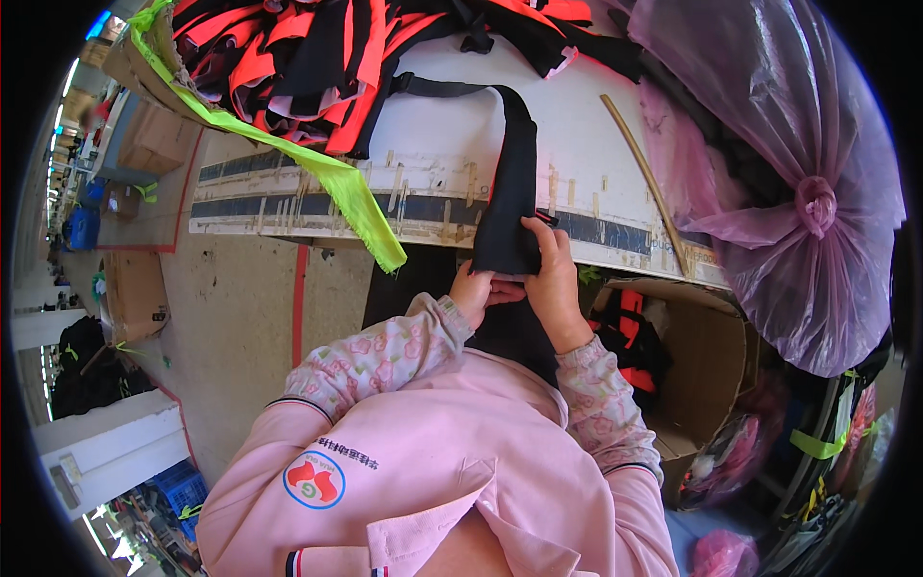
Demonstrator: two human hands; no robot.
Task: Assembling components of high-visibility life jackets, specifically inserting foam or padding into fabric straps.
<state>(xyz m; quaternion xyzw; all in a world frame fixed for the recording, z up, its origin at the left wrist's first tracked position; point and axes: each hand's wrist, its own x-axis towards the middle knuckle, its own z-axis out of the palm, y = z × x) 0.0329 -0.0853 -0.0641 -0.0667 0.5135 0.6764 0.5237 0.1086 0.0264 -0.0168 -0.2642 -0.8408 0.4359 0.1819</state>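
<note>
Black strap [514,173] is held over the near edge of the tabletop [442,135], pinched by the fingers of left hand [470,296] and right hand [556,290]; if tugged, it could be snagged by the far-left pile [361,67].

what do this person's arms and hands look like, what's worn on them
The left hand and right hand are both gloveless. Each forearm wears a pale sleeve cover with a pink flower print: left sleeve cover, right sleeve cover. Above them are the pink shirt's sleeves, edged with dark-and-white trim.
</note>
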